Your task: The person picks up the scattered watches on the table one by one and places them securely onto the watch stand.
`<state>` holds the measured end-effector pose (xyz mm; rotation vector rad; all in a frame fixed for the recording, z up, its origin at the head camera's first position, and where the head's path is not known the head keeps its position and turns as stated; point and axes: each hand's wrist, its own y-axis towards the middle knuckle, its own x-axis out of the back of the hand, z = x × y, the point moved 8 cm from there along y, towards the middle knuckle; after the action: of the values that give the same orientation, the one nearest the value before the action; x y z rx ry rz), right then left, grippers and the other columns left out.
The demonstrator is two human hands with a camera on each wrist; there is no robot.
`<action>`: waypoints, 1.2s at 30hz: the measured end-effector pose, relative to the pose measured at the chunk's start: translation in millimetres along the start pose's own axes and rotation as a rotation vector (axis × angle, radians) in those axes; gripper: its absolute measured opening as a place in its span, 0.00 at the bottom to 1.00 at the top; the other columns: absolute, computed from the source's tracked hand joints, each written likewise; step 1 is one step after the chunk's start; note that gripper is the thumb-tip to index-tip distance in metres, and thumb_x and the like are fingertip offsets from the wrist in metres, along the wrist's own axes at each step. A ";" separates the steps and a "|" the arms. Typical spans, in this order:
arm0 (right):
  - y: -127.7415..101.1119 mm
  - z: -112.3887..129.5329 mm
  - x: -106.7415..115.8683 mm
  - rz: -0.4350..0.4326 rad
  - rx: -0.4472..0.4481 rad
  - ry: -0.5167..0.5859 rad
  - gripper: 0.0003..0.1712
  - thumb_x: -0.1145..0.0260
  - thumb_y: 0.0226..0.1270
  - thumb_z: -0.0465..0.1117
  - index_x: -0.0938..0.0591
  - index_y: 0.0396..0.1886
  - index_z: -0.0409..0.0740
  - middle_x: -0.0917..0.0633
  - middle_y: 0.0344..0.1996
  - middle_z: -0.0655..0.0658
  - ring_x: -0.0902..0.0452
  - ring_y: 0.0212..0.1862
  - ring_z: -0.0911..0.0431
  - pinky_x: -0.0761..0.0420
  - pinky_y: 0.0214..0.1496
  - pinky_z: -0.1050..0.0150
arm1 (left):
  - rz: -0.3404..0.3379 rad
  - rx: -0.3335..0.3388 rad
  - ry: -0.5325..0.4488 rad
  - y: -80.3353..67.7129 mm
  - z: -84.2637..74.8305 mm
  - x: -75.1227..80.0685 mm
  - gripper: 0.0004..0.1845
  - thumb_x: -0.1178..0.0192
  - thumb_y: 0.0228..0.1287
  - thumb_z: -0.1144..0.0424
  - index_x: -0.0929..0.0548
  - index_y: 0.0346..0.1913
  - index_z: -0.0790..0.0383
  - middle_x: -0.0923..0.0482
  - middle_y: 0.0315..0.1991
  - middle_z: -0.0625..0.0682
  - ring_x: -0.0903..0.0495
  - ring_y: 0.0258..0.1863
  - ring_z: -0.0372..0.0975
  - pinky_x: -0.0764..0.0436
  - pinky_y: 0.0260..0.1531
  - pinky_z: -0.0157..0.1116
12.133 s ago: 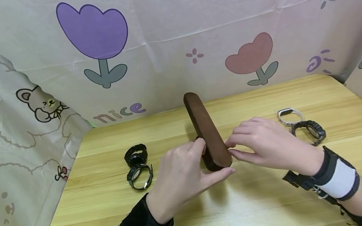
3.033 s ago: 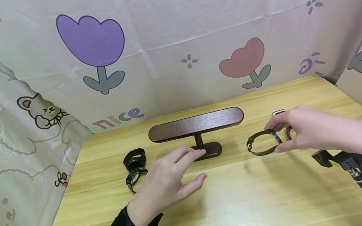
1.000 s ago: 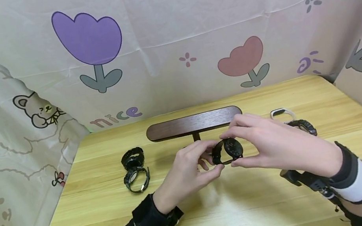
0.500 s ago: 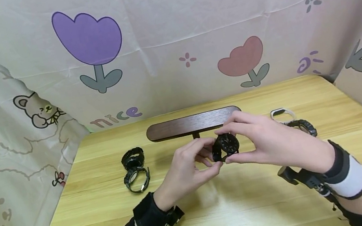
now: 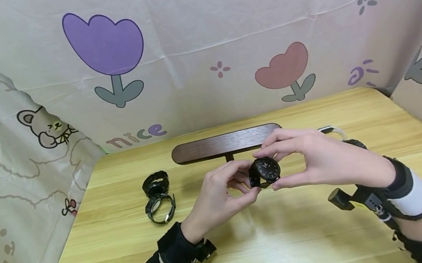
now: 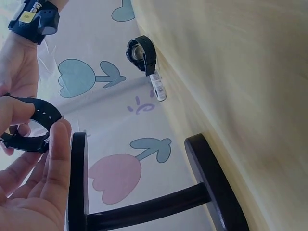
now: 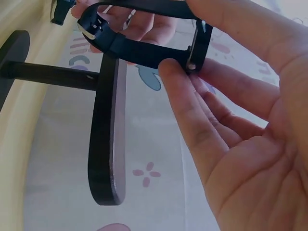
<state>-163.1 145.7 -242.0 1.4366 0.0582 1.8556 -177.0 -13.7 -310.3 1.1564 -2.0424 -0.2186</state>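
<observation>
Both hands hold a black wristwatch [image 5: 268, 169] up in front of the dark brown display stand [image 5: 213, 146]. My left hand [image 5: 218, 198] pinches the strap side between thumb and fingers. On the other side, my right hand [image 5: 319, 155] has its thumb below and fingertips above the round dial, which faces right and toward me. The strap [image 7: 149, 54] forms a closed loop with its buckle fastened, as the right wrist view shows. In the left wrist view, strap holes [image 6: 49, 117] show beside the left fingers. The stand's base is hidden behind the hands.
Two black watches lie at the left of the wooden table [image 5: 123, 258], one [image 5: 155, 183] behind the other [image 5: 150, 209]. At the right, a white band [image 5: 338, 130] and another black watch [image 5: 355, 143] are partly covered by the right hand. A printed cloth [image 5: 194, 83] hangs behind.
The stand was turned crosswise and stood upright. My right hand brought the watch from the right to the middle, where the left hand took hold too. Lately the watch has turned and shifted slightly.
</observation>
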 end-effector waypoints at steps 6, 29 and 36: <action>0.4 -4.6 0.1 -0.008 -0.012 -0.016 0.34 0.12 0.53 0.44 0.13 0.62 0.56 0.16 0.54 0.59 0.17 0.51 0.66 0.13 0.52 0.65 | 0.030 -0.011 -0.040 -0.4 -0.6 -3.9 0.25 0.27 0.63 0.75 0.18 0.62 0.68 0.14 0.50 0.58 0.12 0.39 0.35 0.10 0.41 0.28; 3.7 -0.4 -5.0 -0.116 0.070 0.053 0.34 0.15 0.52 0.35 0.13 0.62 0.51 0.11 0.51 0.54 0.14 0.49 0.62 0.18 0.56 0.76 | -0.003 -0.020 -0.121 0.0 -0.9 -9.7 0.25 0.28 0.64 0.77 0.20 0.63 0.70 0.14 0.53 0.60 0.08 0.49 0.44 0.10 0.47 0.31; 2.5 1.6 -4.1 -0.125 0.096 0.060 0.35 0.15 0.52 0.34 0.13 0.62 0.50 0.11 0.51 0.52 0.14 0.49 0.61 0.19 0.57 0.77 | 0.029 -0.022 -0.107 -1.3 -1.4 -11.1 0.27 0.28 0.64 0.76 0.21 0.66 0.70 0.16 0.54 0.60 0.09 0.50 0.47 0.10 0.48 0.31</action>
<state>-162.9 140.9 -243.5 1.4085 0.2643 1.8135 -171.9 -5.4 -315.9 1.1225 -2.1431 -0.2944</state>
